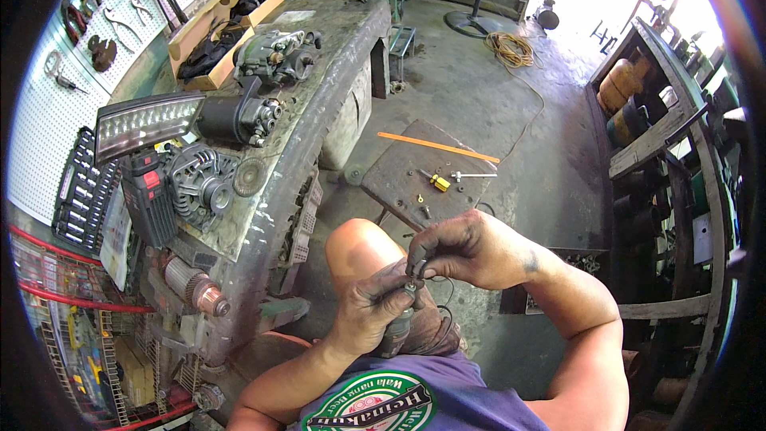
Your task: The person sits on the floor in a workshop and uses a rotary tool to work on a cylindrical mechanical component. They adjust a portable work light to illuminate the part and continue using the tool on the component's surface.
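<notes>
My left hand [369,318] is closed round a dark cylindrical tool [396,337] with a metal collar at its upper end, held upright over my lap. At that collar, the fingers of my right hand [467,251] are pinched together; whatever small piece they grip is hidden by the fingertips. A thin black cord [448,303] loops beside the tool. Beyond my hands stands a low, worn table [391,183]. On it lie a yellow-handled screwdriver [439,183], a silver T-shaped tool [472,175], a long orange strip [439,146] and several small metal parts.
A heavy workbench [275,183] on the left carries an alternator [199,183], a starter motor [239,118], a headlamp [148,124] and a black-red battery tool [149,199]. An armature [195,286] sits near its front end. Metal shelving [662,144] lines the right; coiled cable [509,49] lies beyond.
</notes>
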Tool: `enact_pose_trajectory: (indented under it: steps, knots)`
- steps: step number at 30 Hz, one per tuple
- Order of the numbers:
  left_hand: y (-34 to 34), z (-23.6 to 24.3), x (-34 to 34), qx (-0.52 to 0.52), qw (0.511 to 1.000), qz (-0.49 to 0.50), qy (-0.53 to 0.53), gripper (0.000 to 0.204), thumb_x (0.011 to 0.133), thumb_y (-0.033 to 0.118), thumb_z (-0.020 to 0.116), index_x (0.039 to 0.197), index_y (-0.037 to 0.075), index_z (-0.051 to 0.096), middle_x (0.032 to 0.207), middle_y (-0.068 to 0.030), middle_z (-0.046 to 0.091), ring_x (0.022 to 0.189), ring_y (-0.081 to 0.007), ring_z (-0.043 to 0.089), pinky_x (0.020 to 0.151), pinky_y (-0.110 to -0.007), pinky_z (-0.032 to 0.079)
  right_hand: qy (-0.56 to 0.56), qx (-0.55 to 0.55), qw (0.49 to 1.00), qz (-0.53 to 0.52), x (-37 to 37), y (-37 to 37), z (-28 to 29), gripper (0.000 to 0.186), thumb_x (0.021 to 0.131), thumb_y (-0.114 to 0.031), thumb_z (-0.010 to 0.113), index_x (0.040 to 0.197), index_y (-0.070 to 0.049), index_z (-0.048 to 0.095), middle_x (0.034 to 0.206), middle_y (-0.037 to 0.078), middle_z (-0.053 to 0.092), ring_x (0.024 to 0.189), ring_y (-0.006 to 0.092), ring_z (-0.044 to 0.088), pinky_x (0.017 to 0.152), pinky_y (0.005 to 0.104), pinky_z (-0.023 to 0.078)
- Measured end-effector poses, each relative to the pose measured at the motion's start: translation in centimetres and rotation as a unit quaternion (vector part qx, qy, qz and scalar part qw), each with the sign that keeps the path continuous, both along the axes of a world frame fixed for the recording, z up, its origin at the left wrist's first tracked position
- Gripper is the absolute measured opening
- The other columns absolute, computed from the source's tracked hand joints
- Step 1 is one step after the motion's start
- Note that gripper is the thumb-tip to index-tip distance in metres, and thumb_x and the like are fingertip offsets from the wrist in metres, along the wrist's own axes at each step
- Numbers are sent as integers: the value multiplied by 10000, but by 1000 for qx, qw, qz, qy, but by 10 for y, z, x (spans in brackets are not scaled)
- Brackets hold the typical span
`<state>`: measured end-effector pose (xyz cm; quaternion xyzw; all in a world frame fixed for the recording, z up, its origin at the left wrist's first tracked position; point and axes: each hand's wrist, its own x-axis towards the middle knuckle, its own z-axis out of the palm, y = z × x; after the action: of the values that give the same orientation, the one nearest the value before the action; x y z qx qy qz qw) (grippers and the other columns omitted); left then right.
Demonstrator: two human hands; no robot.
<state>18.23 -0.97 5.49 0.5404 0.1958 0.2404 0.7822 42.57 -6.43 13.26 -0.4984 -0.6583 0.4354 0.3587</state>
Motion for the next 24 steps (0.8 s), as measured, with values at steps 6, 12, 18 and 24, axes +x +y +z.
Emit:
enact_pose_trajectory:
  steps: [6, 12, 18, 24]
  knots:
    - [2, -2, -2, 14, 1000, -17, 8, 393, 1025, 346, 784, 1234, 12, 792, 1002, -48, 789, 950, -134, 706, 902, -302, 545, -17, -5, 1000, 20, 1, -1, 10, 203, 945, -29, 783, 1144, -32, 742, 1022, 117, 784, 948, 249, 758, 869, 401, 594]
    - [0, -4, 0, 11, 1000, -15, -14, 359, 1026, 329, 786, 1206, 19, 805, 996, -45, 794, 947, -131, 710, 893, -297, 548, -16, -21, 999, 40, 3, 1, 20, 199, 923, 7, 771, 1117, -26, 743, 1015, 134, 779, 954, 264, 759, 874, 408, 589]
    - [2, 1, -6, 15, 999, -28, 32, 337, 1032, 308, 781, 1202, 17, 804, 975, -29, 794, 929, -111, 706, 870, -285, 543, -15, -18, 998, 59, 2, 3, 21, 188, 917, 19, 772, 1097, -24, 742, 1024, 137, 782, 960, 279, 763, 869, 411, 590]
    - [1, -1, -4, 27, 999, -35, 20, 313, 1037, 281, 775, 1205, 18, 795, 971, -27, 789, 924, -107, 702, 866, -276, 542, -125, 45, 987, 86, 0, 4, 28, 173, 963, -69, 776, 1123, -17, 733, 987, 171, 769, 929, 375, 757, 817, 451, 594]
